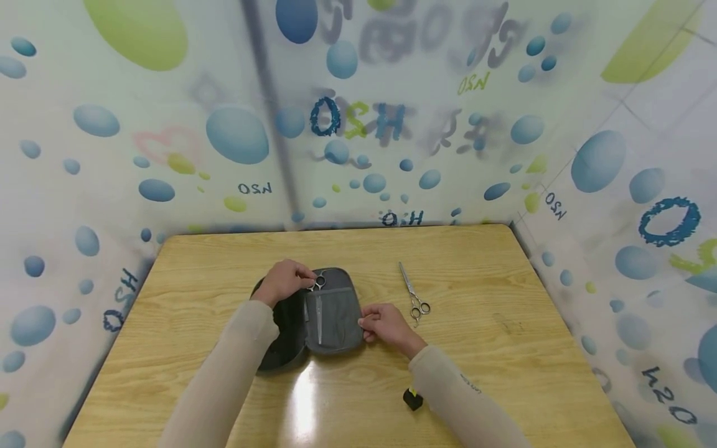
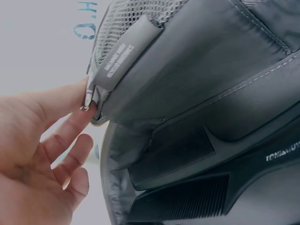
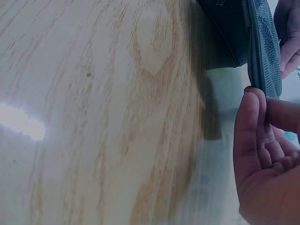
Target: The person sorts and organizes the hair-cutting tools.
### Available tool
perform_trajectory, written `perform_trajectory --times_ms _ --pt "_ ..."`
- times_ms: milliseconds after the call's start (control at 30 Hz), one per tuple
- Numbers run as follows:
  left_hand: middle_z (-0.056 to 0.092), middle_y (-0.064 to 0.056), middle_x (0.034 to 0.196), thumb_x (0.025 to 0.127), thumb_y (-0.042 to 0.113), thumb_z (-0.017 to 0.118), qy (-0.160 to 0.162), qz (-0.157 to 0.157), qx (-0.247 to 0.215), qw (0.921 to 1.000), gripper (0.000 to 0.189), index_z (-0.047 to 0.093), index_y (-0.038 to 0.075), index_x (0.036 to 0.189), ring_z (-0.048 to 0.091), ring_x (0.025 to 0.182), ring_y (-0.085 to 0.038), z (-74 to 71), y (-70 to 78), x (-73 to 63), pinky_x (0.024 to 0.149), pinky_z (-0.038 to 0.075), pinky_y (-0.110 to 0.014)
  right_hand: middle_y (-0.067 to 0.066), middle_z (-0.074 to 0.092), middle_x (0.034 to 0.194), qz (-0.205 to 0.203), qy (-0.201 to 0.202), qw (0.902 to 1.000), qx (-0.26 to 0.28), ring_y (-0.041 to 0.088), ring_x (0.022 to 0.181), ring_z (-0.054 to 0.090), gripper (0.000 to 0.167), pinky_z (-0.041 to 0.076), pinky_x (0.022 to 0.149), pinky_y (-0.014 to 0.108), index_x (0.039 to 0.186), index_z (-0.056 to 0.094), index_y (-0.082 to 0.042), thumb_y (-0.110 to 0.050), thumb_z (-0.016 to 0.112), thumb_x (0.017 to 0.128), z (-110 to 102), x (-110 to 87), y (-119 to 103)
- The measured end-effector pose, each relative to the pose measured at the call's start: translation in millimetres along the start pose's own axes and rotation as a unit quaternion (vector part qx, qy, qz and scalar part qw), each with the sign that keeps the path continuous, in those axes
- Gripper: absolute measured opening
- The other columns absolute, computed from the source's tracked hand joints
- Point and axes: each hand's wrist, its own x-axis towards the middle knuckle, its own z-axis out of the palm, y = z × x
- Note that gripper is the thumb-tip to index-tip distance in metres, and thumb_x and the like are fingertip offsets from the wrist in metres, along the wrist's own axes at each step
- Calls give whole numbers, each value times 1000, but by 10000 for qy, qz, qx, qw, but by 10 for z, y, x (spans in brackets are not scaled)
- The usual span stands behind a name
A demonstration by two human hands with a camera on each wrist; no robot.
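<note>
A dark grey zip case [image 1: 342, 333] lies unfolded on the wooden table. Its right half has a pocket, with metal scissors [image 1: 320, 282] whose finger rings stick out at the top. My left hand [image 1: 282, 281] is at these rings, its thumb and forefinger pinching them; in the left wrist view, the fingertips partly hide a shiny metal bit beside the lining. Two black combs [image 2: 183, 201] lie in the case's other half. With thumb and fingers, my right hand [image 1: 386, 323] pinches the outer edge of the right half, also seen in the right wrist view [image 3: 269, 154].
A second pair of scissors [image 1: 414, 298] lies on the table [image 1: 476, 361], right of the case. A small black object with a yellow mark [image 1: 412, 399] sits near my right forearm. Behind the table stands a patterned wall [image 1: 358, 155].
</note>
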Motion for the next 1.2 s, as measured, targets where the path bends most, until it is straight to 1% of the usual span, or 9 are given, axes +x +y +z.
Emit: perform_trajectory --times_ms 133,233,500,667,767,933,1067,1133,1200 --pt "72 -9 114 93 22 66 -50 63 138 9999 22 76 14 111 65 104 -26 -3 4 -9 92 52 -46 6 70 80 47 -6 10000 -31 12 64 64 26 58 62 30 114 63 8 -7 63 93 6 20 31" --pt "72 -9 113 93 22 65 -28 225 288 9993 22 75 13 111 65 104 -27 2 5 -12 92 52 -46 6 70 77 15 -60 9999 -101 11 62 63 24 58 60 29 112 63 9 -6 63 93 5 18 32" --pt "72 -8 112 93 22 65 228 365 526 9977 20 76 14 108 65 104 -27 29 -4 -23 92 51 -47 9 71 78 -17 -185 9993 -328 10 60 64 22 58 60 30 110 63 9 -4 62 93 17 4 -1" --pt "73 -8 110 93 21 65 344 478 721 9957 19 77 14 107 66 105 -28 52 8 -46 93 50 -48 8 70 78 45 -228 9989 -406 10 59 64 17 59 60 31 105 65 7 -4 63 92 27 -12 -28" --pt "73 -7 110 93 21 65 402 520 751 9950 18 76 15 106 65 106 -29 71 7 -51 95 49 -49 7 69 77 28 -219 9983 -534 10 58 64 14 58 58 30 101 65 6 -4 64 91 26 -8 -12" --pt "73 -7 111 94 21 64 493 506 663 9953 19 76 15 107 64 109 -29 84 -3 -51 97 48 -50 7 68 75 -103 -228 9964 -811 9 57 61 11 56 55 27 97 64 5 -4 64 91 37 -3 8" --pt "72 -7 112 95 20 63 558 537 590 9952 20 75 14 110 64 109 -30 87 -9 -61 96 48 -50 10 69 76 -256 -230 9938 -1056 10 59 60 10 53 55 25 96 64 4 -4 64 90 32 -2 20" --pt "72 -7 112 95 20 63 595 570 571 9950 21 74 14 110 64 108 -30 90 -6 -69 95 49 -50 9 70 78 -363 -216 9902 -1332 9 62 60 10 52 57 23 95 66 2 -6 65 90 21 1 27" --pt "72 -7 111 94 19 63 641 596 569 9945 21 74 13 111 64 108 -30 96 0 -77 95 49 -50 6 70 80 -520 -162 9831 -1750 8 66 60 9 50 60 23 94 68 -2 -9 66 90 2 2 34"
